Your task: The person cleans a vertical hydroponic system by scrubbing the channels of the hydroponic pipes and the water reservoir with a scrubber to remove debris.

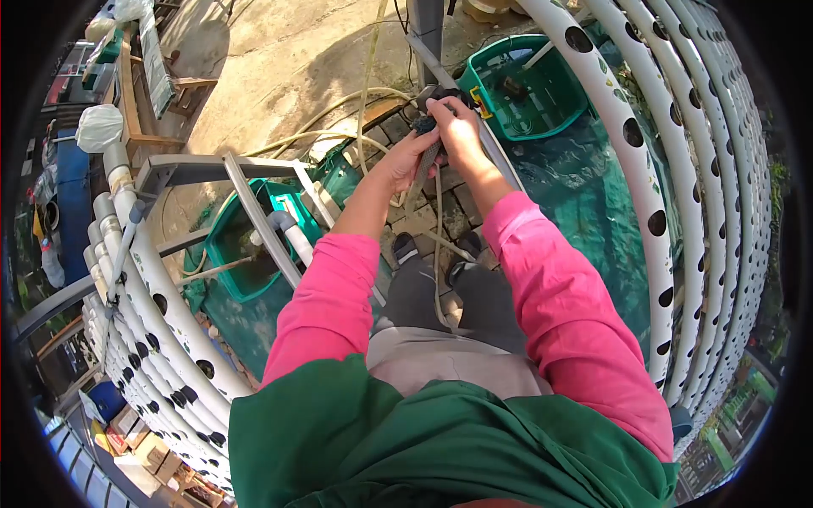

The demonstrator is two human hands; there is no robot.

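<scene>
Both of my arms, in pink sleeves, reach forward between two racks of pipes. My left hand [405,159] grips the lower part of a dark hose end [428,161]. My right hand [453,125] closes over its top, by a dark fitting [434,91]. A pale yellowish hose [438,229] hangs down from my hands toward my shoes, and more of it loops over the paving behind.
White pipes with round holes [631,135] curve along the right, and a similar rack [161,313] runs on the left. A green tub [533,85] stands ahead on the right, another [246,254] on the left under a grey metal frame [254,212]. Green netting [584,203] lies below.
</scene>
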